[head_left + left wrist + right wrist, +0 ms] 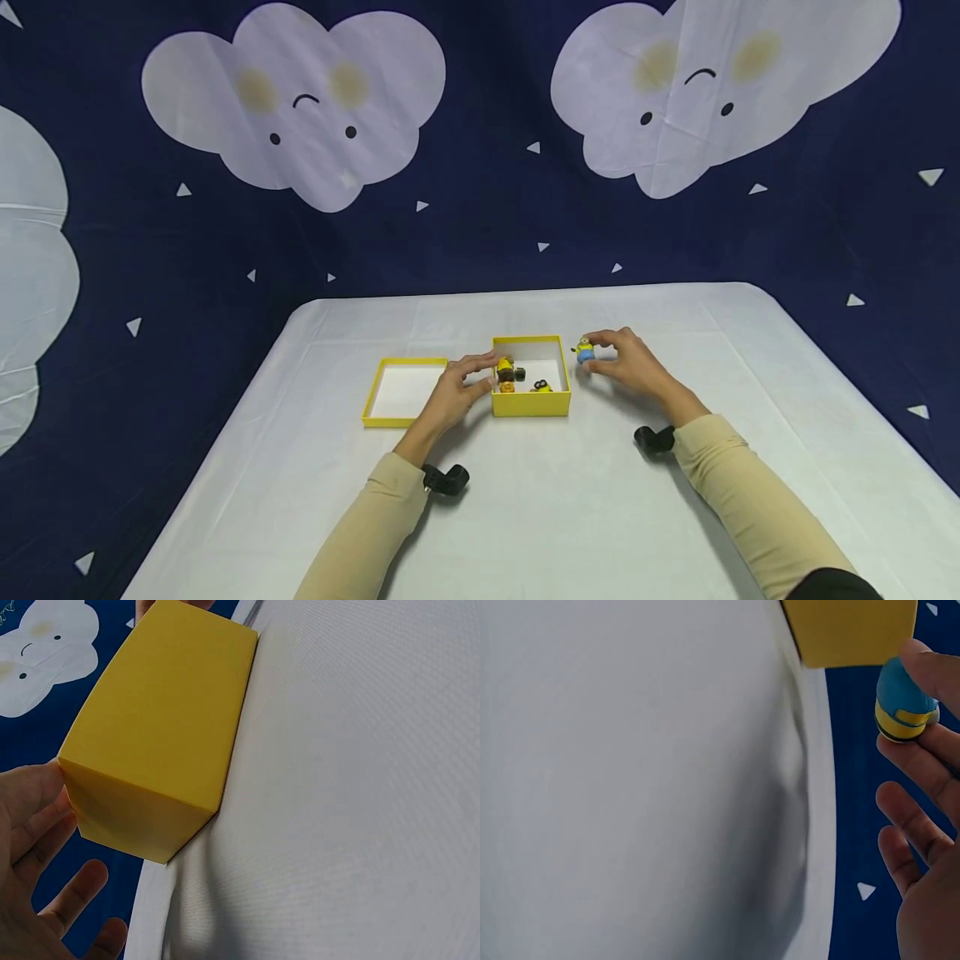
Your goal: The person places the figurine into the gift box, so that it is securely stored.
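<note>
In the head view, my right hand (633, 367) pinches a small minion figure (584, 353) in blue and yellow between thumb and fingers. It is held just beyond the right side of an open yellow box (531, 405). Along that box's left wall rests my left hand (448, 398), fingers extended and touching the edge. Inside lie several small toys, among them a yellow and brown figure (506, 369) and a minion with black goggles (542, 386). The left wrist view shows the thumb against a box corner; the box's inside is hidden there.
A shallow yellow-rimmed lid (405, 392) with a white inside lies left of the box. Both stand on a white-covered table (555, 508). Behind it hangs a dark blue cloth (480, 250) with clouds and small triangles.
</note>
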`<state>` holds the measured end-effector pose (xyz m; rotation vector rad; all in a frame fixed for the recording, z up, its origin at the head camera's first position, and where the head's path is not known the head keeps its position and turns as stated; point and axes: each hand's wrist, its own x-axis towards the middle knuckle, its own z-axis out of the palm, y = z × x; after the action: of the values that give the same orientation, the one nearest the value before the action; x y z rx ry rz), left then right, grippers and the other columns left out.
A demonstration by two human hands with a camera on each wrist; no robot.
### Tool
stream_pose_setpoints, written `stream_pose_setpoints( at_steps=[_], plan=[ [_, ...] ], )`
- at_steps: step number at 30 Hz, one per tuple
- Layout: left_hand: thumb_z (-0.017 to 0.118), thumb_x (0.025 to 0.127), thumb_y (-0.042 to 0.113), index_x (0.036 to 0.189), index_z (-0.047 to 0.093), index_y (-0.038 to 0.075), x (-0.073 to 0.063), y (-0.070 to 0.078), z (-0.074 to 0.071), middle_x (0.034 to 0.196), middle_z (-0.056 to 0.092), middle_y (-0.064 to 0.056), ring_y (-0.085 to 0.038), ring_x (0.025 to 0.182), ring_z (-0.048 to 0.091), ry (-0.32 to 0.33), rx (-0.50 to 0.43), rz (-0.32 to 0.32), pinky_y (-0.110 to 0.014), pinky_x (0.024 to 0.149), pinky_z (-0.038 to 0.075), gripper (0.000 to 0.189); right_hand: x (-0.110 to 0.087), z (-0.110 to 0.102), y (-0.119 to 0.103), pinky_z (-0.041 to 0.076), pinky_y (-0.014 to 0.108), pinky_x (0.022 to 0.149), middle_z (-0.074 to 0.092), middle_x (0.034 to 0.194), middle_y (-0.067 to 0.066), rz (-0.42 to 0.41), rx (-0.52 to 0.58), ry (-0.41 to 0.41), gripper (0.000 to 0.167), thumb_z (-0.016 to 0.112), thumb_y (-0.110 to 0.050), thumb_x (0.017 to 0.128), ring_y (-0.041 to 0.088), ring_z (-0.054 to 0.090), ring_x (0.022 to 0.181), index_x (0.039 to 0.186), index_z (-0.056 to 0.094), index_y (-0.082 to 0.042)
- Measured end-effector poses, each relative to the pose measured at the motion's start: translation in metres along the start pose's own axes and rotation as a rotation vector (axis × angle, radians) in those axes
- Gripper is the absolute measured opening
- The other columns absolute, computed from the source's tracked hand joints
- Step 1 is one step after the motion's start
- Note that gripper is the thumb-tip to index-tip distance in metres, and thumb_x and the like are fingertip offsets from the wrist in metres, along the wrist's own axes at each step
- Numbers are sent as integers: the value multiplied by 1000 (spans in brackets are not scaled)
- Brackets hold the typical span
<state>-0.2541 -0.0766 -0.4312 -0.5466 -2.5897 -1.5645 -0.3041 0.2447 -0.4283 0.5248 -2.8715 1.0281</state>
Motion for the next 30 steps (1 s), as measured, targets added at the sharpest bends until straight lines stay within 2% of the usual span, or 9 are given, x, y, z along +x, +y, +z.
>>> stream_pose_setpoints(
  at_steps=[3, 9, 11, 16, 18, 23, 27, 30],
  plan=[
    [63, 90, 15, 124, 62, 11, 0, 1, 0, 139, 54, 2, -26, 134, 40, 1, 0, -5, -50, 120, 9, 34, 1, 0, -5, 40, 49, 90, 58, 120, 18, -18, 2, 25, 57, 73, -40, 80, 34, 49, 111, 129, 58, -14],
    [62, 90, 14, 125, 61, 9, 0, 1, -1, 139, 54, -1, -27, 135, 40, -2, 5, 10, -52, 120, 3, 35, 4, -2, -19, 40, 45, 86, 59, 121, 18, -31, 27, 53, 59, 74, -42, 78, 35, 49, 112, 128, 59, -13],
    [62, 90, 13, 125, 60, 7, -2, 6, -2, 139, 53, -3, -28, 135, 39, -8, -6, 7, -53, 119, 6, 35, 4, -2, -24, 40, 44, 85, 59, 121, 18, -35, 34, 51, 59, 74, -41, 79, 35, 49, 112, 128, 58, -12],
    [63, 90, 14, 125, 61, 9, -2, 5, -1, 139, 53, -1, -28, 135, 39, -7, -21, -5, -53, 119, 11, 35, 4, 0, -36, 40, 45, 86, 58, 121, 17, -28, 50, 41, 58, 74, -38, 80, 36, 48, 114, 129, 58, -13],
    [63, 90, 15, 125, 61, 12, 0, 0, 0, 139, 54, 2, -27, 135, 39, -1, -16, -6, -52, 120, 8, 35, 4, 2, -39, 40, 46, 86, 58, 121, 18, -26, 57, 42, 57, 74, -38, 79, 37, 48, 114, 129, 58, -13],
    [62, 90, 15, 125, 61, 10, 0, 0, 0, 139, 54, 0, -27, 136, 39, -4, 2, 2, -52, 120, 2, 35, 8, 6, -48, 40, 46, 87, 57, 121, 19, -35, 72, 41, 58, 74, -41, 79, 37, 48, 113, 128, 59, -14],
    [62, 90, 14, 125, 60, 7, 0, 0, 0, 139, 54, -2, -27, 136, 39, -6, 8, 13, -52, 120, 1, 35, 11, 9, -55, 40, 46, 87, 58, 121, 16, -46, 74, 31, 58, 73, -42, 79, 36, 47, 114, 129, 58, -16],
    [62, 91, 15, 125, 60, 7, 0, -1, 0, 139, 54, -3, -26, 136, 40, -11, 13, 10, -52, 120, 2, 36, 14, 14, -60, 41, 43, 83, 57, 120, 15, -47, 61, 24, 58, 73, -43, 79, 36, 46, 113, 129, 58, -16]
  ],
)
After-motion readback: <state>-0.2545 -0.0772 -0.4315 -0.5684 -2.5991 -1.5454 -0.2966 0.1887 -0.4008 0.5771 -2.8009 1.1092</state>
